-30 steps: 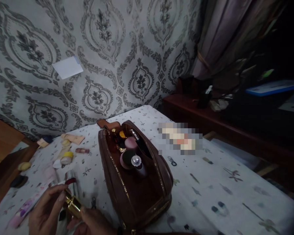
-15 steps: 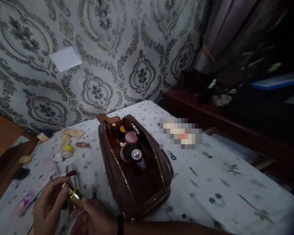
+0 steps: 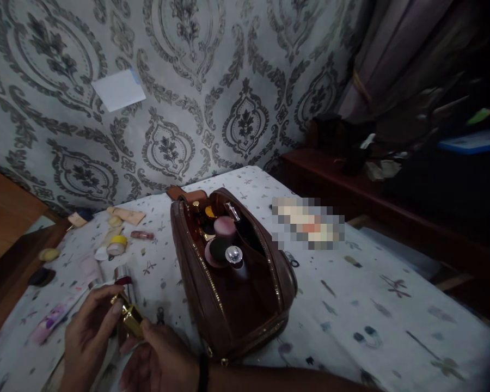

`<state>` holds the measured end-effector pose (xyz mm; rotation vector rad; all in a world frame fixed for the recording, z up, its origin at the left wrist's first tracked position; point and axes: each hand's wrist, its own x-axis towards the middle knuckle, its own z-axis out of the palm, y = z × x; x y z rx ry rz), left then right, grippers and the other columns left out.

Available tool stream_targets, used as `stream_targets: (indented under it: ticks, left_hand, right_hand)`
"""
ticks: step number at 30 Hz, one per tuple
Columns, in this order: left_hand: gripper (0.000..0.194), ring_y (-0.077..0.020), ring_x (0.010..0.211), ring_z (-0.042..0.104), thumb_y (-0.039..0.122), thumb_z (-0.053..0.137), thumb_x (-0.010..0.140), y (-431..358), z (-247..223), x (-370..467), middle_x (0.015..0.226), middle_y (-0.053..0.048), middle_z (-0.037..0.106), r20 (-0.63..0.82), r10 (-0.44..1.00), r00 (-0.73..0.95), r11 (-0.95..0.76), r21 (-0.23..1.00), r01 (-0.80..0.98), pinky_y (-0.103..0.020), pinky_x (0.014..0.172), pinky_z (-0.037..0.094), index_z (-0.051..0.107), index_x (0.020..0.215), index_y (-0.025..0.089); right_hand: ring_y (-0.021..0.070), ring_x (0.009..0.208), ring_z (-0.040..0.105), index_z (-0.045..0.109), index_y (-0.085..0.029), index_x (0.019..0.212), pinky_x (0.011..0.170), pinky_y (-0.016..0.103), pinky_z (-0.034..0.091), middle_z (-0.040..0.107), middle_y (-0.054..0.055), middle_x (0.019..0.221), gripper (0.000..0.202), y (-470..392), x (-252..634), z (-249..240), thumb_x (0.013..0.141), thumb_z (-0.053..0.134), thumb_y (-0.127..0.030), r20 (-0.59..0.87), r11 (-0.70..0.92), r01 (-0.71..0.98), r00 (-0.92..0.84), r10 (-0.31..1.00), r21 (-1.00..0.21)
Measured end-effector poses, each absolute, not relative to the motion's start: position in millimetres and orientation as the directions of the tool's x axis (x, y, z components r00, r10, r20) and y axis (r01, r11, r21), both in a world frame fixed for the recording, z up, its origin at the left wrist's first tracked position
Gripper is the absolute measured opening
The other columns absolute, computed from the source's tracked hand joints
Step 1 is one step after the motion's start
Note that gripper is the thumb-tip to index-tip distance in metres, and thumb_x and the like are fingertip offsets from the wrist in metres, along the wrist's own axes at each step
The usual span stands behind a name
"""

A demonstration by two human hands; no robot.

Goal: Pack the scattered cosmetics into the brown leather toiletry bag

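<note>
At the lower left, my left hand [image 3: 89,329] and my right hand [image 3: 165,348] are both closed around a small shiny gold cosmetic tube [image 3: 131,319]. The left thumb and fingers pinch its upper end, while the right fingers grip the lower end. Just behind my hands lies a silver-and-dark-red cosmetic tube [image 3: 124,279]. To the right of my hands stands an unzipped brown toiletry bag [image 3: 191,288]. Inside it are a pink round sponge [image 3: 225,226], a dark round item [image 3: 219,249], a silver-capped bottle [image 3: 234,256] and an amber-topped item [image 3: 211,212].
On the patterned white tablecloth [image 3: 343,316], a pink-purple tube [image 3: 51,324], a yellow-lidded jar [image 3: 117,245], a beige tube [image 3: 127,214] and a small pinkish tube [image 3: 142,235] lie left of the bag. A blurred-out item [image 3: 308,223] is to its right. The patterned wall [image 3: 212,109] rises behind.
The whole scene has shifted slightly to the right in view as the camera turned. Both hands keep their hold on the gold tube; little else differs.
</note>
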<state>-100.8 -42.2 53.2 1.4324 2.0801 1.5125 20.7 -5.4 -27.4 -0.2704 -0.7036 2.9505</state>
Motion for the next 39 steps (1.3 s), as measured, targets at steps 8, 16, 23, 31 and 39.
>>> stream_targets:
  ticks: [8,16,23,31,39]
  left_hand:
    - [0.028,-0.0160,0.070,0.062,0.044,0.070,0.076,-42.4,55.3,-100.1,0.085,-0.003,0.066,0.361,0.781,-0.509,0.012,0.807,0.591,-0.023,0.059,0.052,0.069,0.093,0.021]
    - [0.028,-0.0158,0.068,0.061,0.043,0.071,0.075,-43.2,55.7,-98.9,0.082,-0.002,0.065,0.341,0.789,-0.511,0.011,0.824,0.567,-0.022,0.057,0.051,0.068,0.092,0.021]
    - [0.029,-0.0161,0.068,0.061,0.044,0.071,0.074,-42.5,55.3,-99.7,0.083,-0.003,0.065,0.326,0.790,-0.520,0.019,0.834,0.552,-0.023,0.057,0.052,0.068,0.092,0.021]
    - [0.030,-0.0150,0.064,0.061,0.043,0.072,0.073,-43.0,55.7,-99.2,0.081,-0.002,0.065,0.331,0.789,-0.519,0.005,0.839,0.544,-0.023,0.054,0.051,0.069,0.094,0.021]
    - [0.031,-0.0157,0.065,0.061,0.042,0.071,0.074,-42.9,54.8,-99.0,0.080,-0.003,0.065,0.311,0.795,-0.522,0.024,0.843,0.538,-0.023,0.054,0.051,0.068,0.095,0.019]
  right_hand:
    - [0.0140,0.040,0.056,0.055,-0.013,0.107,0.049,0.026,0.043,0.063,0.001,0.056,0.070,-7.1,23.6,-20.5,0.095,0.017,-0.070,-0.184,-0.897,-0.063,-0.970,0.158,-0.438]
    - [0.0132,0.042,0.057,0.055,-0.014,0.104,0.048,0.025,0.041,0.064,0.001,0.058,0.072,-8.4,25.7,-22.7,0.086,0.033,-0.080,-0.136,-0.895,-0.121,-0.971,0.196,-0.429]
    - [0.0126,0.042,0.056,0.055,-0.013,0.104,0.048,0.025,0.040,0.063,0.000,0.058,0.072,-8.9,26.3,-22.3,0.087,0.031,-0.079,-0.124,-0.895,-0.122,-0.973,0.192,-0.430]
    - [0.0123,0.040,0.056,0.056,-0.014,0.101,0.045,0.023,0.039,0.064,0.000,0.057,0.071,-10.0,25.0,-22.9,0.086,0.033,-0.079,-0.139,-0.897,-0.132,-0.968,0.208,-0.423]
    - [0.0124,0.041,0.055,0.056,-0.013,0.102,0.048,0.024,0.040,0.063,0.001,0.058,0.069,-9.3,26.7,-20.7,0.089,0.030,-0.076,-0.146,-0.900,-0.125,-0.968,0.202,-0.419]
